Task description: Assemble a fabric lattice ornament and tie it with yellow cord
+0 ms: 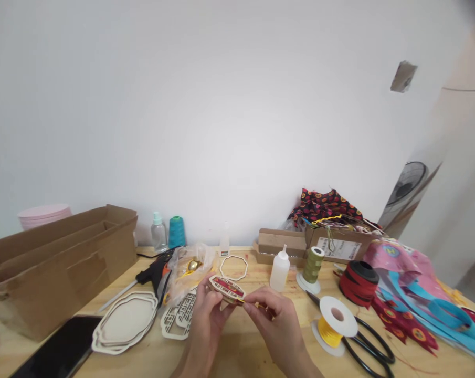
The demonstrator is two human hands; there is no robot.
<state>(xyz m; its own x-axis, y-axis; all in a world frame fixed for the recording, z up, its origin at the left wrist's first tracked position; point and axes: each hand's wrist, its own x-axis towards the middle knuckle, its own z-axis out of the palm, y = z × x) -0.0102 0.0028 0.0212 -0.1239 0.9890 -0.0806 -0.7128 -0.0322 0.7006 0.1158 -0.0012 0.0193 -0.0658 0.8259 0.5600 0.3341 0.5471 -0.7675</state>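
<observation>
One wooden fretwork piece in left hand, yellow cord in right hand

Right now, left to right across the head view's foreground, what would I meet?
Black phone, stacked wooden plates, openwork wooden panels, left hand, the framed piece it holds, right hand, spool of yellow thread, blue ribbon.

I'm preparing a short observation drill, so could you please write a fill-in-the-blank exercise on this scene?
1. The small ornament rests in the person's ____ hand.
2. The spool beside the scissors carries ____ thread.
3. The phone lies toward the table's ____ end.

Missing words: left; yellow; left.
</observation>
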